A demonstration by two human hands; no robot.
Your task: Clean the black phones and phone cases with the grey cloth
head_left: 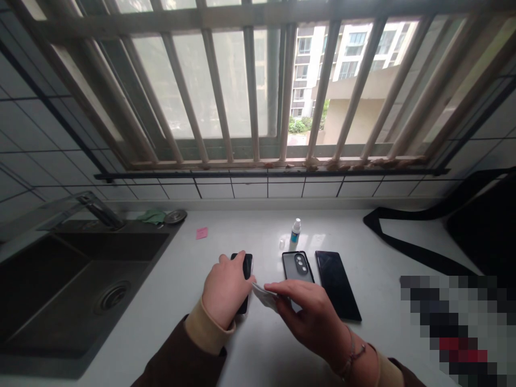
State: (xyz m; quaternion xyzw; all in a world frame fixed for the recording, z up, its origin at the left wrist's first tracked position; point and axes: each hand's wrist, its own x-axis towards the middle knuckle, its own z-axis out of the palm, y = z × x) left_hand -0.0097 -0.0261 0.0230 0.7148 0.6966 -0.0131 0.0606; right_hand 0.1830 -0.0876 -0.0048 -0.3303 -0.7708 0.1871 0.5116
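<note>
I have the left hand (223, 293) bent over a dark phone (247, 264) on the white counter (258, 355), its thumb by the phone's right edge; the hand covers the contact, so I cannot tell whether those fingers grip or just rest. My right hand (312, 309) pinches a pale folded cloth (266, 295) between thumb and straight fingers, its tip just beside the left thumb. Beyond the right hand I see a black phone case (291, 267), and to its right a dark flat tablet (338, 285). Behind the case a small bottle (295, 232) stands upright, with a white cap (281, 244) near it. A pink note (201, 233) lies farther left, towards the sink (133, 242), and a black strap (415, 214) lies well off to the right.
</note>
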